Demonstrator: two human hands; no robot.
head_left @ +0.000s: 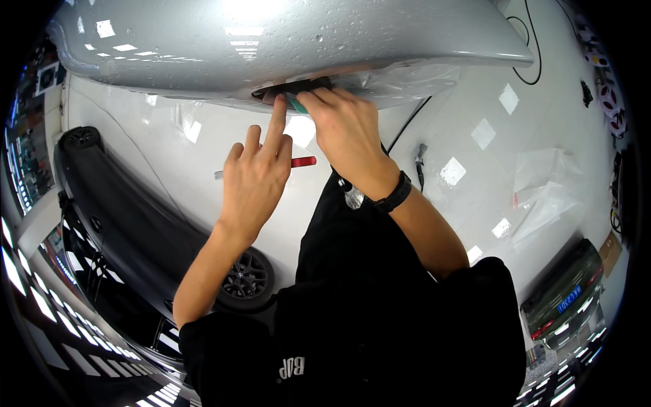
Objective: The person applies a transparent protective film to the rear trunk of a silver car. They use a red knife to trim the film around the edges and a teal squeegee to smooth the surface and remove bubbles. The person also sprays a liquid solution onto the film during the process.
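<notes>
Glossy white floor spreads beneath a silver-grey, droplet-covered car body panel that spans 12 o'clock. Just left of 12, at a dark slot-shaped opening in its lower edge, sits a teal-green flat piece, pinched by the right hand. From 10 o'clock the left hand points its index finger to the opening's lip, other fingers bent; a slim red-and-silver tool passes under this hand, and whether it is gripped I cannot tell. Clear wrinkled film hangs along the panel at 1. Farther out are a crumpled clear plastic sheet at 3, a dark green car at 4 and a matte black car at 9.
</notes>
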